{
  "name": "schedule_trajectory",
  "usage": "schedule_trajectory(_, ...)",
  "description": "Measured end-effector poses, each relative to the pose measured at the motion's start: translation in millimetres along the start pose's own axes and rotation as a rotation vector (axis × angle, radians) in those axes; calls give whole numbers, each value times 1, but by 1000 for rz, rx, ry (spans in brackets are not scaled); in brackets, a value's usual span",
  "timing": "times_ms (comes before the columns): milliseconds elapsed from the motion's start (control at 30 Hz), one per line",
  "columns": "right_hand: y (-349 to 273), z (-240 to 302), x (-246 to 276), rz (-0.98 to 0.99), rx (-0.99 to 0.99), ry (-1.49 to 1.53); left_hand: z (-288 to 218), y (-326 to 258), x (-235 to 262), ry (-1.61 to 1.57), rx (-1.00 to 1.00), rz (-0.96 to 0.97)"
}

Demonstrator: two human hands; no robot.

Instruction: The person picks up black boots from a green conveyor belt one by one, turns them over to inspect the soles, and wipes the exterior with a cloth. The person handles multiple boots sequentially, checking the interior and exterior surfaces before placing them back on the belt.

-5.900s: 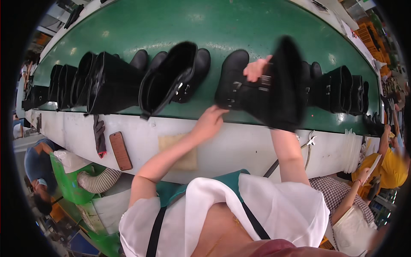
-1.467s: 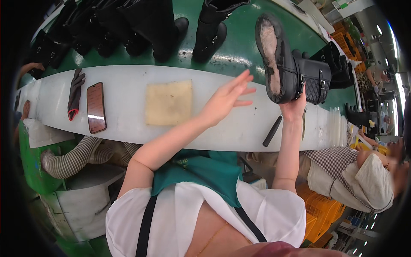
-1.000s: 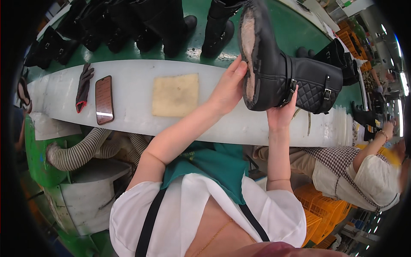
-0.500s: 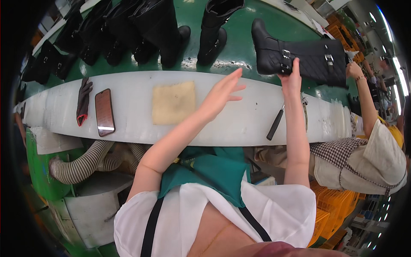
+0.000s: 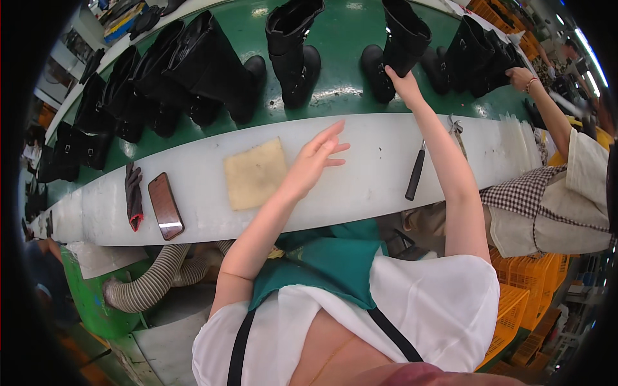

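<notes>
My right hand (image 5: 404,89) grips a black boot (image 5: 407,42) low on its shaft, near the ankle, with the thumb at the front side. This boot stands upright on the green surface, toe toward me. My left hand (image 5: 315,164) hovers over the white board with its fingers apart and nothing in them. Closest to it lies a square yellowish pad (image 5: 252,177). Left of the held boot stands another black buckled boot (image 5: 290,55). Under my right forearm lies a black-handled tool (image 5: 416,174), and pincers (image 5: 456,128) rest just beyond it.
Several black boots (image 5: 206,64) line the green surface (image 5: 351,38) at the left. At the right, a co-worker's hand (image 5: 520,78) touches other black boots (image 5: 467,58). A phone (image 5: 166,206) and a dark glove (image 5: 133,196) lie on the white board (image 5: 360,193). Orange crates (image 5: 524,283) stand at lower right.
The boot in my right hand has gone from a sideways, raised position to standing upright on the green surface. My left hand stays open. The view has turned, showing more boots at the right.
</notes>
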State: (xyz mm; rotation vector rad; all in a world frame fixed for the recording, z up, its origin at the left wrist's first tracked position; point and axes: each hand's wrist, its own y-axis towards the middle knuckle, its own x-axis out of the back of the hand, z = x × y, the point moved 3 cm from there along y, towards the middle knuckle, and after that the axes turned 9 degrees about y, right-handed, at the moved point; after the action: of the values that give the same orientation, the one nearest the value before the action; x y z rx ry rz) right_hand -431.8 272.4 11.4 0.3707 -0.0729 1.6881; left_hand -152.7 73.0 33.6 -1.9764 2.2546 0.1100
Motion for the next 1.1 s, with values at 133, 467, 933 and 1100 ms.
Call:
schedule_trajectory(133,-19,1,18,-261,157,-97,-7,-6,-1,35,-28,-3)
schedule_trajectory(467,-124,163,-88,121,731,-26,-20,-22,10,31,-37,-101)
schedule_trajectory(933,-8,134,-105,93,91,143,-8,-50,24,-164,4,-116)
schedule_trajectory(1100,-121,179,-41,110,39,499,-9,-24,9,-735,49,-113)
